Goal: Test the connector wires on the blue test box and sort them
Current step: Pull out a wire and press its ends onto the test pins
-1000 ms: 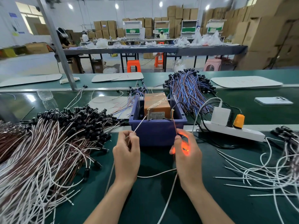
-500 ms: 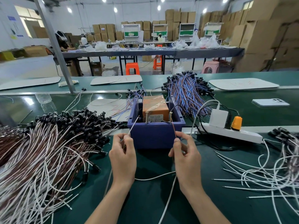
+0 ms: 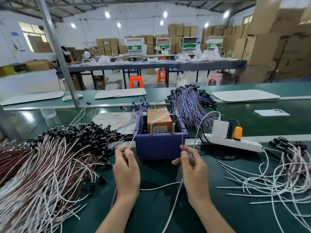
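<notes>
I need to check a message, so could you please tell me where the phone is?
In the head view the phone lies on the green belt at the right, beyond the power strip and right of the blue box.

Pretty bright overall: round ceiling lamps (image 3: 107, 14) up top, plus a window (image 3: 32, 33) at upper left. Glare on the green belt (image 3: 27, 115) at left, soft shadow in front of the blue box (image 3: 159, 147). Upper-right cardboard boxes (image 3: 286, 22) are smeared, and the edges bend fisheye-style.
</notes>
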